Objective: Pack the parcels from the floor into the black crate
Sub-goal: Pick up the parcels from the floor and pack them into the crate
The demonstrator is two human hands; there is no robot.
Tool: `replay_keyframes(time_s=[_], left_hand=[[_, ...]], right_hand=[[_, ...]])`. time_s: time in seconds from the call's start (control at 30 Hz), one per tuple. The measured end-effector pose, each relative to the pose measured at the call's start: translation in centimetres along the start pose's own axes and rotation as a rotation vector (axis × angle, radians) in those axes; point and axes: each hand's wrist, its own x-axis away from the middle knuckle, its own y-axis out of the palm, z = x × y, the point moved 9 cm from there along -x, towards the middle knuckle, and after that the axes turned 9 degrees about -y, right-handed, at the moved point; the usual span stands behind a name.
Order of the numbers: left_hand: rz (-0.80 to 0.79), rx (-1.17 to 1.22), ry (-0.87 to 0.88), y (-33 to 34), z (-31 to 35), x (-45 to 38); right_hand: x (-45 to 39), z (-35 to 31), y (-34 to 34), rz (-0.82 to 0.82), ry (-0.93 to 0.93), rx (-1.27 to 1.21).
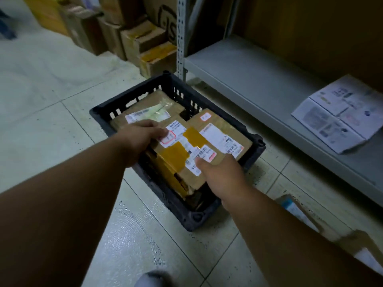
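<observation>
Black crate (104,112): slatted plastic crate standing on the tiled floor (47,129), one corner just beside the upright of a grey metal shelf (248,79).
Held parcel (176,154): brown cardboard box with yellow tape and white printed labels, uppermost in the near half of the crate, tilted, its near end above the crate's near wall.
Left hand (143,135): at the parcel's left upper edge, fingers curled over that edge and resting on a white label with a red outline; the hand grips the box.
Right hand (221,177): at the parcel's near right corner, thumb lying on top of the cardboard, the other fingers hidden under or behind the box; the hand grips the box.
Far-left parcel (149,106): flat brown box with a pale label, lying in the crate's far-left part, partly under the held parcel.
Right parcel (226,133): brown box with a long white barcode label, lying in the crate against its right wall, touching the held parcel.
Parcels outside the crate (298,212): blurred cardboard boxes on the floor at lower right, well apart from the crate.
Shelf contents: a printed paper sheet (339,114) lying flat on the lowest board.
Background: stacked cardboard boxes (145,44) along the far wall, behind the crate.
</observation>
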Motion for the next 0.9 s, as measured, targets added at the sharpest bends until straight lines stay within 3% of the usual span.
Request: replay_keyframes(time_s=[0.13, 0.3, 0.5, 0.67, 0.9], left_hand=[[0.004, -0.236, 0.007, 1.3, -0.8, -0.9], [0.103, -0.802, 0.078, 3.6, -0.8, -0.7], [0.093, -1.056, 0.108, 5.8, -1.5, -1.2], [-0.002, -1.084, 0.117, 7.0, -1.7, -1.2], [-0.066, -1.022, 0.044, 7.1, -1.7, -1.8]], right_hand=[[-0.4, 1.1, 1.1, -0.023, -0.001, 0.130], [-1.0, 1.0, 1.2, -0.067, -0.001, 0.432], [-1.8, -0.5, 1.0, -0.112, -0.042, 0.855], [-1.5, -0.7, 0.5, -0.068, -0.113, 1.082], [-1.5, -1.2, 2.1, -0.176, -0.355, 1.010]])
